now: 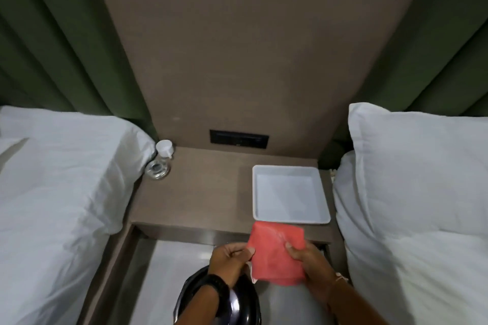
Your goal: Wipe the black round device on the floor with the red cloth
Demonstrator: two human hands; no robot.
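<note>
- Left hand [229,262]: raised in front of the body, forearm coming up from the lower edge, fingers curled, thumb and fingertips pinching the left edge of the red cloth [276,253]; dark band [215,283] at the wrist.
- Right hand [310,268]: forearm entering from the lower right, thumb on top of the cloth's right side, fingers hidden beneath it; thin bracelet [340,277] at the wrist.
- Red cloth: folded to a rough square, held flat between both hands, above the floor.
- Black round device [239,303]: glossy, on the pale floor [169,272], directly under the left forearm, partly hidden by it.
- Bedside shelf [200,192]: brown, just beyond the hands.
- White tray [290,219]: on the shelf's right side.
- Glass [158,167]: at the shelf's left rear corner.
- White bedding [52,192]: both sides.
</note>
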